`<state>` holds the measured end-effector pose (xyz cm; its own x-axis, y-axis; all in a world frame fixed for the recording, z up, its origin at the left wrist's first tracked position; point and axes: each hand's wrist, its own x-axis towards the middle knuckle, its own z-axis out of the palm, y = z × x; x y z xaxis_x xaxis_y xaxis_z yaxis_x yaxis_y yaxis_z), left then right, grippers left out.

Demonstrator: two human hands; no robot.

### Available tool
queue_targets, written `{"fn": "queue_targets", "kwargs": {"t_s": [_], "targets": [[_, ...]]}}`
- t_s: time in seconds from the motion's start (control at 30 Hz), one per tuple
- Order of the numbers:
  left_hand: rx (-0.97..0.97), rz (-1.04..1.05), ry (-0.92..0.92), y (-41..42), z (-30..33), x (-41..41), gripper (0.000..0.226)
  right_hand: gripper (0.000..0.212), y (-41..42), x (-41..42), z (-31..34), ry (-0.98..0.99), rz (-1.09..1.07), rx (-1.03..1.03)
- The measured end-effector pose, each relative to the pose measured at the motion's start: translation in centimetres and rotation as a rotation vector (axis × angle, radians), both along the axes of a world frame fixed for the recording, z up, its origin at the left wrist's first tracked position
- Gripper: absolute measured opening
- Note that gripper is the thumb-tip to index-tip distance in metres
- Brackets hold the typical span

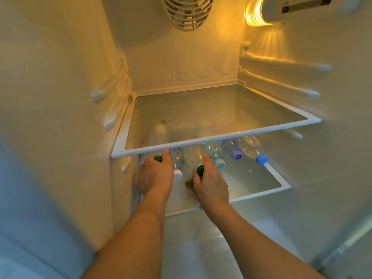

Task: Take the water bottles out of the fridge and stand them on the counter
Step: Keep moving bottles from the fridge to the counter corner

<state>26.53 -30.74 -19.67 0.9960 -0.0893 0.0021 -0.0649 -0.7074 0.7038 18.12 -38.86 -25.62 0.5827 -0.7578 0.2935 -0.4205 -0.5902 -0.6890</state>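
Several clear water bottles lie on their sides on the lower glass shelf (281,186) of the open fridge, caps toward me. My left hand (155,176) grips the neck of the leftmost green-capped bottle (158,158). My right hand (210,182) grips the neck of a second green-capped bottle (194,158). Between my hands lies a white-capped bottle (178,164). Right of my right hand lie a pale-blue-capped bottle (213,151), a purple-capped bottle (231,148) and a blue-capped bottle (250,147). The upper shelf hides the bottles' far ends.
The upper glass shelf (217,138) juts out just above my hands. The fridge's side walls carry moulded shelf rails (109,120). A fan grille (188,13) and a lit lamp (255,14) sit at the top. A dark smudge (189,185) marks the lower shelf.
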Motion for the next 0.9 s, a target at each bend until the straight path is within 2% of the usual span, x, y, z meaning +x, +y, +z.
{"fn": "queue_targets", "kwargs": {"t_s": [0.07,0.2,0.3,0.43,0.57,0.63,0.73,0.83,0.9], "targets": [[-0.149,0.011,0.038,0.1,0.0,-0.4,0.057,0.05,0.5,-1.4,0.7,-0.074,0.019,0.026],[-0.619,0.114,0.104,0.9,0.9,-2.4,0.044,0.033,0.5,-4.1,3.6,-0.227,0.037,-0.005],[-0.772,0.184,0.09,1.9,2.2,-4.9,0.033,0.017,0.7,-6.5,6.1,-0.257,0.036,-0.084],[-0.814,0.18,0.145,3.7,3.4,-8.4,0.035,0.013,1.7,-10.4,7.9,-0.264,-0.008,-0.13],[-0.823,0.16,0.082,5.6,4.9,-12.1,0.035,0.016,2.6,-14.8,10.2,-0.24,-0.061,-0.139],[-0.79,0.145,0.075,6.9,5.6,-14.0,0.036,0.019,2.9,-17.1,12.0,-0.218,-0.055,-0.133],[-0.751,0.121,0.068,8.6,6.3,-15.9,0.048,0.021,3.1,-19.8,14.7,-0.195,-0.035,-0.125],[-0.677,0.095,0.031,10.9,7.2,-17.9,0.05,0.031,4.2,-22.3,16.7,-0.111,-0.035,-0.146],[-0.604,0.075,-0.012,12.7,7.9,-19.5,0.054,0.03,5.1,-23.8,17.1,-0.051,-0.017,-0.148]]}}
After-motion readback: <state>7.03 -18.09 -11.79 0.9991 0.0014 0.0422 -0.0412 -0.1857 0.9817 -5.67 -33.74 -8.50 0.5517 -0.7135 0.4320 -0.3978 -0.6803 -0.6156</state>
